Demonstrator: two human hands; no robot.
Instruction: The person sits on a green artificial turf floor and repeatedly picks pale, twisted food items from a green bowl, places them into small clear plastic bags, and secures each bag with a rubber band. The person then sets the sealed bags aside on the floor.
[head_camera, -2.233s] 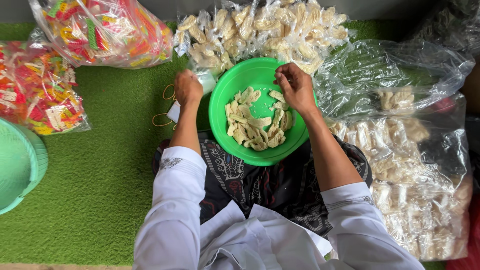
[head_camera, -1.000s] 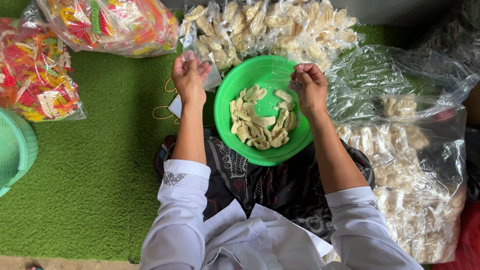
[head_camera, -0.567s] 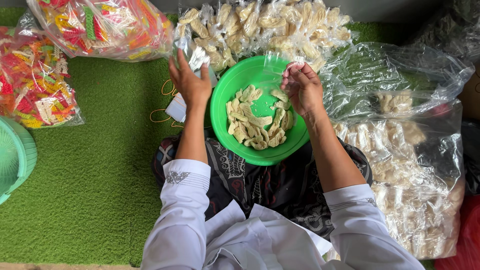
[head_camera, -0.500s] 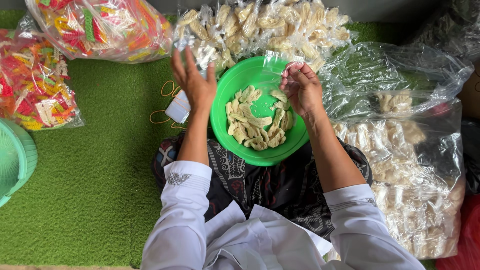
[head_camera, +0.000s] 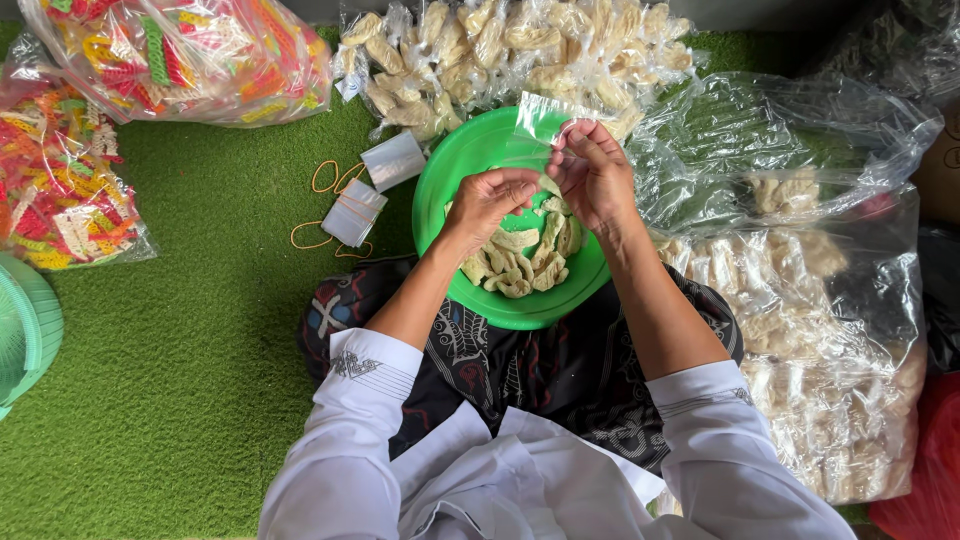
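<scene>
Clear small bag (head_camera: 545, 115) (over green bowl (head_camera: 450, 180)) in right hand (head_camera: 590, 175).

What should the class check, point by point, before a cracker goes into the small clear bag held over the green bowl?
1. Small clear bag held by the right hand: ok.
2. Bag mouth open wide enough: cannot tell.
3. Left hand holding a cracker: cannot tell, fingers are curled.
4. Pale crackers left in the green bowl: ok.
5. Spare small bags on the green mat beside the bowl: ok.
6. Rubber bands lying by the spare bags: ok.
</scene>
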